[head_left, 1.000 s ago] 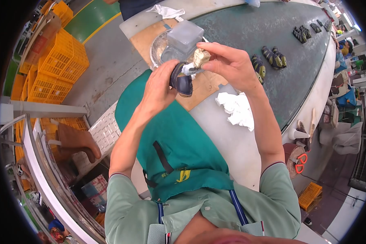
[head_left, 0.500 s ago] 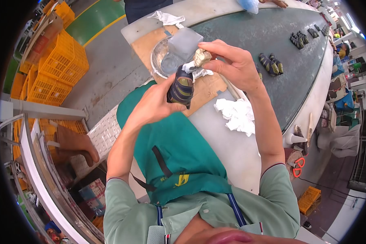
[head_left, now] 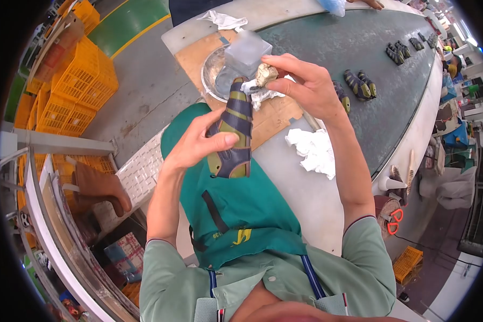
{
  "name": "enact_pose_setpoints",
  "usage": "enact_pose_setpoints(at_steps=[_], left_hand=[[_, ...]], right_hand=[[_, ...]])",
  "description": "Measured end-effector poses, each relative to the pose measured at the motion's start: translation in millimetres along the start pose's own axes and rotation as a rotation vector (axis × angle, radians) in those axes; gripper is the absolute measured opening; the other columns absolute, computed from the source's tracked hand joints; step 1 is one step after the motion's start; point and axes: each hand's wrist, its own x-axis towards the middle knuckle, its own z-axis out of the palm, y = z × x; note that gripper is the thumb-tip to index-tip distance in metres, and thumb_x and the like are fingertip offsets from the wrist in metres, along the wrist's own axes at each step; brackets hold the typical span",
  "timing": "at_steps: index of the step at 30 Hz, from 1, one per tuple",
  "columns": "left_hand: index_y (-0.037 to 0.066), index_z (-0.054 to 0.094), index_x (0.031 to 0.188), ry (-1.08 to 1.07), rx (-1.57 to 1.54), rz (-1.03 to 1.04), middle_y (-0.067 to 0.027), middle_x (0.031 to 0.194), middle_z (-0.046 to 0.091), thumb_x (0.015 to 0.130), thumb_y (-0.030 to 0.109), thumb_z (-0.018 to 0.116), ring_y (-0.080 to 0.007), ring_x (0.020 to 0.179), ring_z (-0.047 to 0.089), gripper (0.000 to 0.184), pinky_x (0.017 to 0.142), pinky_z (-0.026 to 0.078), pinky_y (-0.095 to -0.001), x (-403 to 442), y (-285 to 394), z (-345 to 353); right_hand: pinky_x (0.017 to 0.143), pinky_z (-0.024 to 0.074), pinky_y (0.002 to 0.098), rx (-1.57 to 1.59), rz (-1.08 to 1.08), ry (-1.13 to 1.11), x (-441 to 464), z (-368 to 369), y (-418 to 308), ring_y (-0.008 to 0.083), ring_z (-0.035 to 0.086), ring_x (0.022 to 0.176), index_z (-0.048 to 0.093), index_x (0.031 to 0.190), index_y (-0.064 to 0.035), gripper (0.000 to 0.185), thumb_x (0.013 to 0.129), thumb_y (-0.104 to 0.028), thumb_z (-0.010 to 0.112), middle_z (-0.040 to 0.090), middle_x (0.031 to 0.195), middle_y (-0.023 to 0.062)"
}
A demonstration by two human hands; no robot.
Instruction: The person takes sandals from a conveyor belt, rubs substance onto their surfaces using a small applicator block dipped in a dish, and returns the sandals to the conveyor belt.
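Observation:
My left hand [head_left: 198, 139] is wrapped round a navy and olive shoe [head_left: 236, 129], held above my green apron with its toe pointing away from me. Between the thumb and fingers of my right hand [head_left: 303, 86] is a crumpled, yellowish lump [head_left: 265, 75]; its material is hard to tell. White cloth or tissue [head_left: 260, 98] shows below the lump, close to the shoe's toe. Whether the lump touches the shoe I cannot tell. Behind them, a shiny round bowl [head_left: 205, 80] has a translucent boxy container [head_left: 247, 53] in it.
Crumpled white cloth [head_left: 314, 153] lies on the white tabletop [head_left: 290, 182] to the right. Several similar shoes [head_left: 357, 85] stand along the dark conveyor belt [head_left: 316, 48]. A cardboard sheet [head_left: 276, 121] lies under the bowl. Brushes [head_left: 410, 169] and orange-handled scissors [head_left: 395, 221] are at the right edge.
The shoe has turned in my left hand: its toe end faced me before, and now its upper shows lengthwise. My right hand stays almost in place with the lump.

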Motion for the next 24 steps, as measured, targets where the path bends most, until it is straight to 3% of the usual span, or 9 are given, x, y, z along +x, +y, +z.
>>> enact_pose_setpoints(at_steps=[3, 5, 17, 24], left_hand=[[-0.002, 0.051, 0.114, 0.055, -0.168, -0.004, -0.0064, 0.095, 0.058, 0.077, 0.032, 0.062, -0.0125, 0.086, 0.054, 0.052, 0.078, 0.043, -0.0253, -0.3, -4.4, 2.3], [-0.002, 0.051, 0.114, 0.057, -0.194, -0.022, -0.0065, 0.095, 0.058, 0.077, 0.032, 0.061, -0.0123, 0.086, 0.054, 0.051, 0.078, 0.043, -0.0252, -0.7, -5.1, 0.7], [-0.004, 0.051, 0.111, 0.155, -0.263, -0.093, -0.0083, 0.091, 0.059, 0.081, 0.03, 0.058, -0.0123, 0.079, 0.057, 0.046, 0.071, 0.046, -0.0238, 0.4, -15.0, -3.6], [-0.004, 0.054, 0.106, 0.191, -0.272, -0.133, -0.0044, 0.086, 0.058, 0.08, 0.033, 0.06, -0.0078, 0.073, 0.054, 0.045, 0.064, 0.044, -0.021, 0.7, -20.8, -4.4]], right_hand=[[0.064, 0.0421, 0.0229, -0.023, 0.006, 0.001, -6.0, 3.4, 2.0, 0.0093, 0.048, 0.068, 0.061, 0.11, -0.0077, 0.036, 0.074, -0.004, 0.068, 0.058, 0.082, 0.0004], [0.071, 0.0429, 0.0228, -0.028, 0.042, -0.086, -8.1, 4.6, -0.6, 0.0115, 0.051, 0.081, 0.057, 0.113, 0.0003, 0.039, 0.075, -0.001, 0.066, 0.057, 0.09, 0.0036], [0.07, 0.0436, 0.0227, 0.046, 0.123, -0.136, -26.1, 23.3, 0.6, 0.0096, 0.052, 0.08, 0.058, 0.113, -0.001, 0.039, 0.075, -0.004, 0.068, 0.06, 0.095, 0.0044], [0.068, 0.0431, 0.0226, 0.042, 0.119, -0.145, -31.2, 27.5, -0.3, 0.0097, 0.051, 0.077, 0.059, 0.111, -0.0005, 0.038, 0.074, -0.002, 0.067, 0.06, 0.091, 0.0041]])
